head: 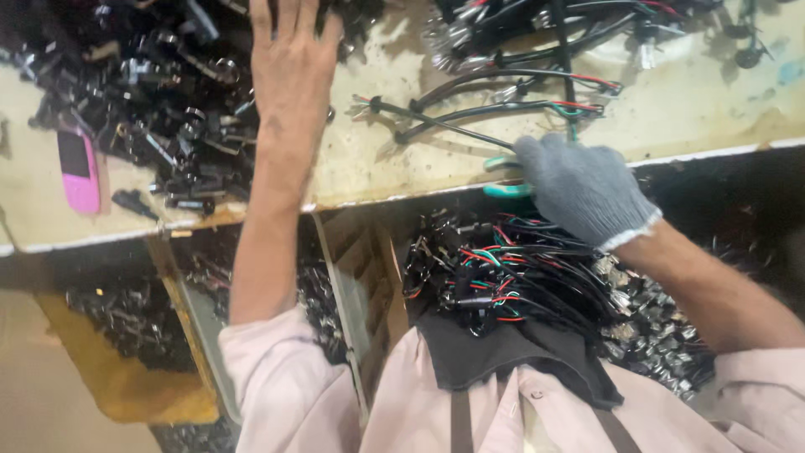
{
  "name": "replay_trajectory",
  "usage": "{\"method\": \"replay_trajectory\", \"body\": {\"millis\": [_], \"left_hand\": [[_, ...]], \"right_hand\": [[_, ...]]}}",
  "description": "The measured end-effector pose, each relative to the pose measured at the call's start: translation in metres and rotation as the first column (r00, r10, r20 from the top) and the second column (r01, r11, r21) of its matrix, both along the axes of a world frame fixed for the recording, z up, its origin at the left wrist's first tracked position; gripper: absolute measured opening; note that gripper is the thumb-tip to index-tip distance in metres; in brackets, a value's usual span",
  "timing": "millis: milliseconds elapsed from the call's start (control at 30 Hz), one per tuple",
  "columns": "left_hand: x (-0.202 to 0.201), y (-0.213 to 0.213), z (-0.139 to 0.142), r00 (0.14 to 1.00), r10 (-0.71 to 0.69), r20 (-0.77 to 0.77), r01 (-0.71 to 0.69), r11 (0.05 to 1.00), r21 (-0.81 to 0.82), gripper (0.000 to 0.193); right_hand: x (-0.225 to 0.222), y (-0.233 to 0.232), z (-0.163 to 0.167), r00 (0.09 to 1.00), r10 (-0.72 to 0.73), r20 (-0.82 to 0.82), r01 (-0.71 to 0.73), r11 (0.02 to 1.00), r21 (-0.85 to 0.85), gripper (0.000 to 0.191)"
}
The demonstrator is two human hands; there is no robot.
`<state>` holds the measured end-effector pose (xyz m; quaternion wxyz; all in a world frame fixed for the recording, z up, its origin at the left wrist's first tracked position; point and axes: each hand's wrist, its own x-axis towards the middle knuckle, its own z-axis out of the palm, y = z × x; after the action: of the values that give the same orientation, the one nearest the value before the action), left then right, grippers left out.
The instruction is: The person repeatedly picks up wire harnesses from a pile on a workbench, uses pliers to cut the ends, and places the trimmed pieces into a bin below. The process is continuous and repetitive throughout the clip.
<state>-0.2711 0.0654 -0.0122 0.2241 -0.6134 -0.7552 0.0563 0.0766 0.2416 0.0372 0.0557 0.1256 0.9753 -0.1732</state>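
Note:
My bare left hand (289,67) reaches forward over the worktable (369,159), fingers spread, at the edge of a heap of small black and metal parts (159,92); nothing shows in it. My right hand (579,189), in a grey knit glove, is closed around a tool with green handles (503,178) at the table's front edge. The tool's jaws are hidden. Just beyond it lie black cables with red, green and white wire ends (503,113). A bundle of cut black cables with coloured wires (495,277) rests on a dark cloth (520,352) in my lap.
A pink phone (78,170) lies on the table at the left. More cables with metal plugs (520,33) are piled at the back right. Boxes below the table hold dark parts (126,319), and metal connectors (662,335) are heaped at my right.

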Motion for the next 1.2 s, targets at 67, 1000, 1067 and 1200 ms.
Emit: {"method": "replay_trajectory", "body": {"millis": [67,1000,1067,1200], "left_hand": [[-0.003,-0.001,0.004,0.999,-0.043,-0.034,0.043,0.999,-0.004,0.022],[0.249,-0.026,0.059,-0.097,-0.154,0.983,-0.190,0.973,0.133,0.042],[0.252,-0.028,0.057,-0.268,-0.213,0.940,-0.238,0.960,0.149,0.037],[0.254,-0.036,0.057,-0.417,-0.285,0.863,-0.204,0.955,0.217,0.031]], "right_hand": [[-0.002,0.006,0.003,0.998,-0.022,-0.053,0.021,1.000,-0.024,0.030],[0.018,-0.040,0.039,0.876,-0.294,-0.382,0.042,0.836,-0.547,0.007],[0.024,-0.046,0.037,0.829,-0.365,-0.424,0.047,0.801,-0.597,0.008],[0.041,-0.050,0.042,0.704,-0.656,-0.273,-0.119,0.270,-0.956,0.011]]}}
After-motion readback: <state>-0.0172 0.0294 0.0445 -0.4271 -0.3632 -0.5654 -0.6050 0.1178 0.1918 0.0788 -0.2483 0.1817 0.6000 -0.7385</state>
